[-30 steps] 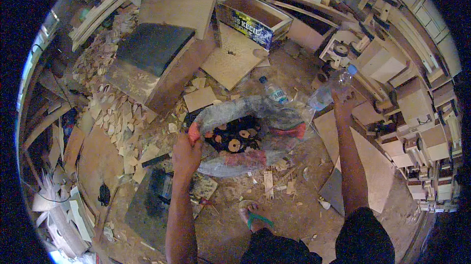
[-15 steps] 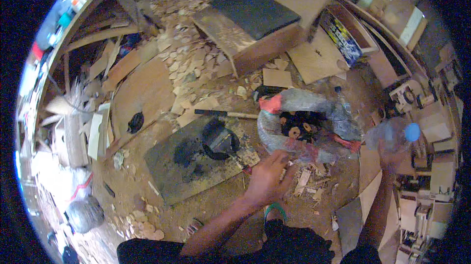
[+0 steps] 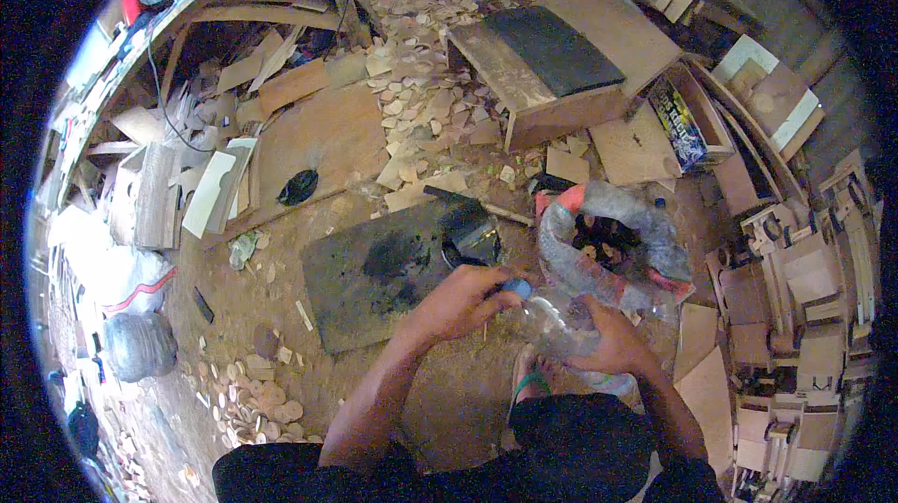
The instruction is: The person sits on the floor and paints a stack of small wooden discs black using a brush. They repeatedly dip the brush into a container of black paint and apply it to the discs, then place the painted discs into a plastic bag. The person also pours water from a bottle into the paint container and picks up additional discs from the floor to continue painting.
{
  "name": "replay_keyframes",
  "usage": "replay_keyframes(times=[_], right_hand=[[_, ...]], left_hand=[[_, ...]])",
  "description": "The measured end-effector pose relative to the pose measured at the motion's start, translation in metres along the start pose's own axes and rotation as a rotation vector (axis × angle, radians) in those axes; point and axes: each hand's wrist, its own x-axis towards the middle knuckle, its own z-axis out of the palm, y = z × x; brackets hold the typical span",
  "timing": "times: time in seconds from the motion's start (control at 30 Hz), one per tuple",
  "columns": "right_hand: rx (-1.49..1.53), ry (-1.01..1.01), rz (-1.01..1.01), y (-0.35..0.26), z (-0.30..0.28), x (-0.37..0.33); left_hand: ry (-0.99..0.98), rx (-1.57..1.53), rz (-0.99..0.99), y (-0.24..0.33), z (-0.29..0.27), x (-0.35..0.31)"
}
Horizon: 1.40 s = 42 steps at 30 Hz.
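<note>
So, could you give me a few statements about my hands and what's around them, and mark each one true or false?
1. The left hand touches the blue cap. True.
2. The grey-and-red sack contains dark pieces. True.
3. The other hand rests empty on the grey-and-red sack. False: the right hand holds the clear plastic bottle.
4. The grey-and-red sack is tied shut. False: its mouth is open.

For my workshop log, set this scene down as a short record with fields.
Left hand: fingers around the blue cap
Right hand: gripping the clear plastic bottle
Bottle pose: tilted, cap toward the left hand; fill level unclear
Beyond the right hand: grey sack with red patches, its mouth open, dark pieces inside
Beyond the left hand: black-stained board on the floor
</note>
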Motion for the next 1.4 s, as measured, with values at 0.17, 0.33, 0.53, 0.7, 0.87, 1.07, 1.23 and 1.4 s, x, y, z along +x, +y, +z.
replay_keyframes(times=[0.17, 0.33, 0.53, 0.7, 0.87, 1.07, 1.23, 1.4], right_hand=[[-0.170, 0.010, 0.070, -0.027, 0.025, 0.012], [-0.215, -0.038, 0.186, -0.046, 0.040, 0.016], [-0.400, 0.200, 0.044, -0.043, 0.068, 0.019], [-0.392, 0.234, 0.050, -0.040, 0.079, 0.018], [-0.297, 0.159, 0.102, -0.041, 0.079, 0.017], [-0.349, 0.221, 0.112, -0.037, 0.076, 0.017], [-0.297, 0.247, 0.151, -0.032, 0.070, 0.016], [-0.243, 0.274, 0.099, -0.026, 0.071, 0.013]], left_hand=[[0.309, 0.170, -0.275, -0.023, 0.014, -0.024], [0.370, 0.338, -0.620, -0.022, 0.017, -0.025], [0.389, 0.419, -0.820, -0.020, 0.008, -0.020], [0.273, 0.401, -0.732, -0.027, 0.000, -0.024], [0.170, 0.334, -0.655, -0.027, -0.006, -0.023], [0.168, 0.330, -0.512, -0.010, -0.008, -0.023], [0.104, -0.043, -0.233, -0.011, -0.021, -0.027], [0.248, 0.046, -0.423, -0.025, -0.013, -0.020]])
